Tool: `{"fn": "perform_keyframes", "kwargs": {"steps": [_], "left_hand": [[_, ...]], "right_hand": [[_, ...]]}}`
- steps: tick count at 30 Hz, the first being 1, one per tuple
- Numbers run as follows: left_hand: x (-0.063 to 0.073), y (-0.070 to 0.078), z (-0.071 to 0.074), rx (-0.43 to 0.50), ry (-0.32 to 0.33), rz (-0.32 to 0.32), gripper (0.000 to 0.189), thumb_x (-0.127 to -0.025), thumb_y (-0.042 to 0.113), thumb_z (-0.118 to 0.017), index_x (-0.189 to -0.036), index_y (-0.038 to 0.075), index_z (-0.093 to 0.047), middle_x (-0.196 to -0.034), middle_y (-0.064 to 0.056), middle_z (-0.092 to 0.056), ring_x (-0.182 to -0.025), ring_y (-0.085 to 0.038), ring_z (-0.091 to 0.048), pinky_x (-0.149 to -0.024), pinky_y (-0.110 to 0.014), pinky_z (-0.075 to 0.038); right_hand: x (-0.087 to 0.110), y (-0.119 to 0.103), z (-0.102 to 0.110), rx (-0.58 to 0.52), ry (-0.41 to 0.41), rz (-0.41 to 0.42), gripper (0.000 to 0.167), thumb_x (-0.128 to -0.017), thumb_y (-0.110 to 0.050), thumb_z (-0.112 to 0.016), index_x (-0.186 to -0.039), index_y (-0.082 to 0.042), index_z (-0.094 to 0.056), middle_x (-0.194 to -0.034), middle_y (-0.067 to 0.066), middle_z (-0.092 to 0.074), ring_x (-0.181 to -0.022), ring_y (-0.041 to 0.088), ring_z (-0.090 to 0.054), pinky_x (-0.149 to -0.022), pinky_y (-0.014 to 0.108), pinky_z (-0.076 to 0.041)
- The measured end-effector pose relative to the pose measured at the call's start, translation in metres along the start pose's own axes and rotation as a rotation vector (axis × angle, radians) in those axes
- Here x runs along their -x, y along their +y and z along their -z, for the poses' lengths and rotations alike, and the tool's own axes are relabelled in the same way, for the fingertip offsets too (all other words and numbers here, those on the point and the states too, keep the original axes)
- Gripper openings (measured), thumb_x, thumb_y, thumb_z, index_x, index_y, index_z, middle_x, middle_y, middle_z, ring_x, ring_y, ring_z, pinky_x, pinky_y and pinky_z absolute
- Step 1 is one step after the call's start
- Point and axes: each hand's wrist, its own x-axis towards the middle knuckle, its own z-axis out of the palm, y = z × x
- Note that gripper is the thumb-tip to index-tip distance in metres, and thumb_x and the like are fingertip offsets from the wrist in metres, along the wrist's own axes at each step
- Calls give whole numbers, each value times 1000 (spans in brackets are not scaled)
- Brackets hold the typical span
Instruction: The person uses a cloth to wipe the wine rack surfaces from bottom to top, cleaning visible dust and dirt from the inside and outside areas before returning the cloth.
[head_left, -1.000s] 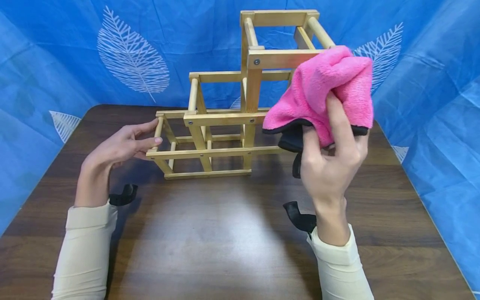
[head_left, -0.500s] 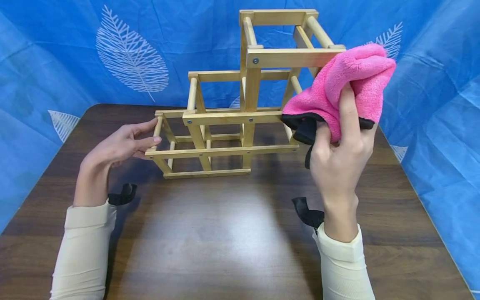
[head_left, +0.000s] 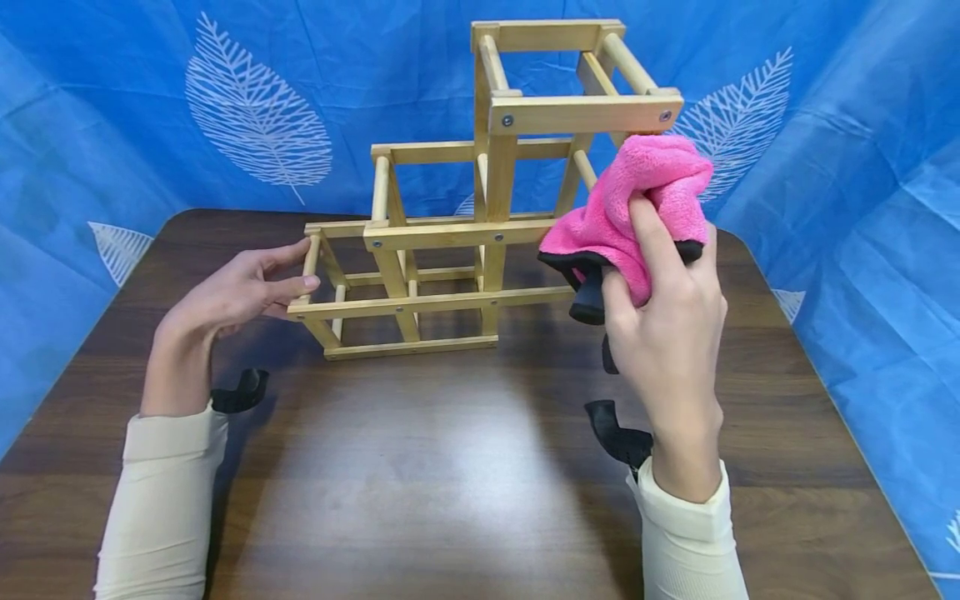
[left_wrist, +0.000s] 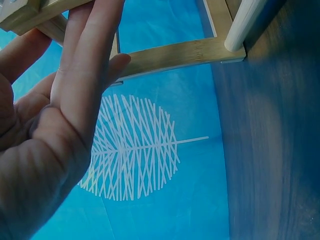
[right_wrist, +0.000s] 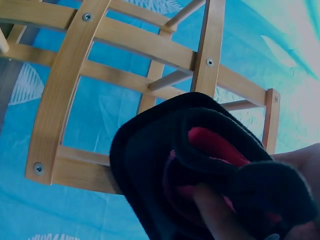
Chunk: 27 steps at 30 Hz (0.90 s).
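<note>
A stepped wooden rack [head_left: 431, 237] of pale slats and round dowels stands on the table. My left hand [head_left: 225, 292] grips its left end, thumb and fingers about the end dowel [head_left: 311, 255]. In the left wrist view that hand [left_wrist: 65, 115] partly hides the wood. A fluffy pink cloth [head_left: 656, 171] with black edging is bunched in my right hand [head_left: 671, 333]. It lies against the rack's right upright, just below the top front rail [head_left: 585, 115], and covers part of that side. Seen from the right wrist, the cloth's dark underside [right_wrist: 145, 145] overlaps the slats.
The dark wooden table [head_left: 420, 467] reaches toward me in front of the rack. A blue curtain [head_left: 405, 75] with white leaf prints hangs close behind. Black curved pieces [head_left: 618, 433] stick out at both wrists.
My right hand moved the cloth right along the top front rail, then down and back left. The rail's right end and its screw now show. My left hand keeps its hold on the rack.
</note>
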Motion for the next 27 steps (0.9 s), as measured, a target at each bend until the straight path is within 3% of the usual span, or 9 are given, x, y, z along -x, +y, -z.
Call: {"fn": "perform_keyframes", "kwargs": {"steps": [6, 12, 27], "left_hand": [[0, 1, 0, -4, -1, -2, 82, -99, 35, -61, -159, 9, -11, -162, -19, -15, -111, -36, -63, -90, -49, -52], [-1, 2, 0, -10, -7, -9, 81, -99, 34, -60, -159, 10, -11, -161, -21, -19, -109, -35, -64, -88, -47, -53], [0, 1, 1, 9, -11, -9, 81, -99, 33, -60, -159, 11, -11, -161, -19, -17, -113, -38, -62, -88, -47, -53]], "right_hand": [[3, -5, 3, 58, -89, 2, 57, -85, 0, -67, -140, -11, -56, -128, 27, -50, -116, 35, -49, -72, 63, -50], [5, -8, 5, 81, -128, 10, 56, -85, 0, -66, -138, -11, -55, -125, 28, -49, -117, 37, -47, -71, 66, -50], [7, -15, -4, 34, -92, 39, 49, -85, -5, -69, -133, -12, -60, -123, 27, -50, -114, 35, -50, -66, 62, -50]]}}
